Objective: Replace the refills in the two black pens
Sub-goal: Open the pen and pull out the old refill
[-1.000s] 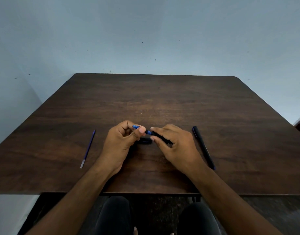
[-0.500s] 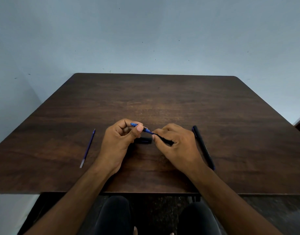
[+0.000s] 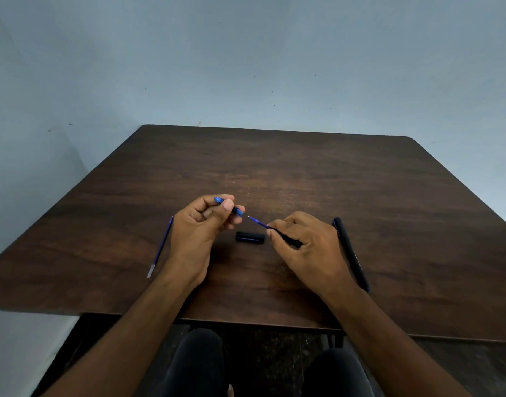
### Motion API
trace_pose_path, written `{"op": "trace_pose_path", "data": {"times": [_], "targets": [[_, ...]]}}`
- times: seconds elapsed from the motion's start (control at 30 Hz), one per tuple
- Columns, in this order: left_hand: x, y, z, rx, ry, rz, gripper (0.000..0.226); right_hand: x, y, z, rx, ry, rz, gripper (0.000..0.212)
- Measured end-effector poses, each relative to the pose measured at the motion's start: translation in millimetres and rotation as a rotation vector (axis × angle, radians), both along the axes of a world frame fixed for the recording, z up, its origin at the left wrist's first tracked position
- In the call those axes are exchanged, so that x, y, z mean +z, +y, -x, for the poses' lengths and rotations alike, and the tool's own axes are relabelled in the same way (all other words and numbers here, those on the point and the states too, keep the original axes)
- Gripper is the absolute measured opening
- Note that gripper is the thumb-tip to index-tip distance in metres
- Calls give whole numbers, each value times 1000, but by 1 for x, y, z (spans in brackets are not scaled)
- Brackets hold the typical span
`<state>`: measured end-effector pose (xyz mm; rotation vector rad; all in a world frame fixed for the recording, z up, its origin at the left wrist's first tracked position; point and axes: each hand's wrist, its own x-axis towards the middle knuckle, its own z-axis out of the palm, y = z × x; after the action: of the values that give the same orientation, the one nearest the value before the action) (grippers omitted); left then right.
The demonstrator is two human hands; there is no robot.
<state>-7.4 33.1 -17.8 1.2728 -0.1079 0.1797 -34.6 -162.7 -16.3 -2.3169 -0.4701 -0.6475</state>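
Two parts of one black pen are apart above the table [image 3: 303, 173]: the blue tip piece [image 3: 236, 211] and the barrel [image 3: 287, 239], its thin refill [image 3: 257, 222] poking out. That refill looks light, bendy and slick, best taken near the barrel mouth. Left hand [image 3: 201, 233] pinches the tip piece; right hand [image 3: 306, 247] curls round the barrel. A cap [image 3: 250, 237] lies between them, a spare refill [image 3: 161, 247] left, the second pen [image 3: 351, 253] right.

Dim, soft, even light; wide-angle bending at edges.
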Motion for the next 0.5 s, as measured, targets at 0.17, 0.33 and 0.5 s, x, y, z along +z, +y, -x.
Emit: {"op": "trace_pose_path", "data": {"times": [0.17, 0.33, 0.5], "targets": [[0, -1, 0, 58, 30, -54, 26, 1, 0, 1, -7, 2, 3, 18], [-2, -2, 2, 118, -16, -276, 22, -1, -1, 0, -24, -46, -29, 17], [-4, -2, 7, 166, -286, -1003, 19, -5, -3, -4, -46, -100, -77, 14]]}}
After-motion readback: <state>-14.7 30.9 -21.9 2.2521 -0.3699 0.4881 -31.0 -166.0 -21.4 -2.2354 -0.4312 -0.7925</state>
